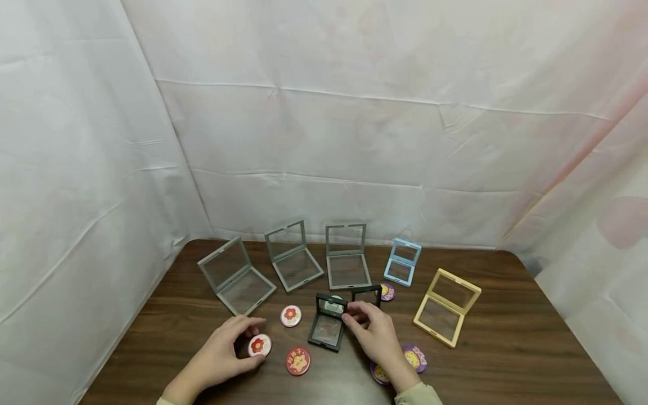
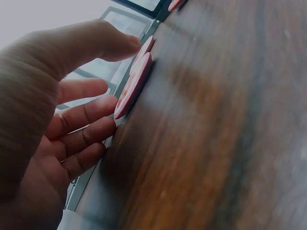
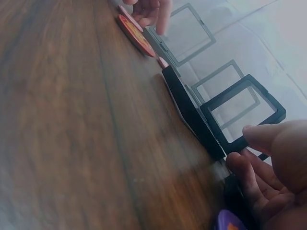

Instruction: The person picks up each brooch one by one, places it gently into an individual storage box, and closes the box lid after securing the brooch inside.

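Observation:
My left hand (image 1: 223, 349) holds a round white badge with a red flower (image 1: 260, 345) between thumb and fingers, low at the table. In the left wrist view the fingers meet the edge of this badge (image 2: 133, 88). My right hand (image 1: 374, 332) pinches the raised lid of a small black hinged display frame (image 1: 326, 326); thumb and fingers sit at the lid's corner in the right wrist view (image 3: 247, 122). A second black frame (image 1: 367, 292) stands behind that hand, partly hidden. Another flower badge (image 1: 291, 316) and a red star badge (image 1: 298, 360) lie between the hands.
Three grey hinged frames (image 1: 349, 270) stand propped along the back, with a small blue frame (image 1: 403, 261) beside them. A yellow frame (image 1: 448, 306) is at the right. Purple badges (image 1: 415, 358) lie near the right forearm, another (image 1: 387, 292) farther back. White cloth (image 1: 329, 140) hangs behind.

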Demonstrator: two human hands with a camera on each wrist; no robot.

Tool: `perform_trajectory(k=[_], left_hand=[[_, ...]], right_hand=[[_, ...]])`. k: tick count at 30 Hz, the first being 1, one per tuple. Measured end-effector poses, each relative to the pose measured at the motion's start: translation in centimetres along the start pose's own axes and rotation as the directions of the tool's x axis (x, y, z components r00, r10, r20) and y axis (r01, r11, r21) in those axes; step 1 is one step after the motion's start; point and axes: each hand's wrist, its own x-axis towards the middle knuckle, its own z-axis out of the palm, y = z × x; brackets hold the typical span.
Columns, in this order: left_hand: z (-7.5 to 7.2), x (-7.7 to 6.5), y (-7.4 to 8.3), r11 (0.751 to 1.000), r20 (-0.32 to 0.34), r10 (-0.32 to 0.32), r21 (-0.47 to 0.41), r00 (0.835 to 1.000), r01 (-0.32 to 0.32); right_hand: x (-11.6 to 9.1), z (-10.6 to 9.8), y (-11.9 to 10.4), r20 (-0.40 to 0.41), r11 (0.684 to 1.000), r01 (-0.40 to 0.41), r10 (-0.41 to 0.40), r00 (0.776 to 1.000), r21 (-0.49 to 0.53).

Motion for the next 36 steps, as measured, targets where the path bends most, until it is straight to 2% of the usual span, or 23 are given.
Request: perform_trajectory(k=[11, 21, 28, 36], left_hand=[[-0.16, 0.06, -0.24, 0.999, 0.008, -0.007, 0.042, 1.0, 0.006], [-0.05, -0.01, 0.34, 0.999, 0.017, -0.009, 0.039, 1.0, 0.008], [0.07, 0.38, 0.66, 0.998, 0.032, -0.039, 0.056, 0.999, 0.038], [-0.01, 0.31, 0.61, 0.99, 0.014, -0.126, 0.071, 0.992, 0.124]], right_hand=[[0.23, 0.14, 0.08, 0.002, 0.999, 0.032, -0.032, 0.999, -0.002], [0.15, 0.13, 0.22, 0.008, 0.999, 0.031, -0.031, 0.999, -0.024], [0.15, -0.1, 0.27, 0.013, 0.999, 0.022, -0.022, 1.0, -0.033], [0.15, -0.07, -0.07, 0.026, 0.998, 0.037, -0.036, 0.999, -0.041]])
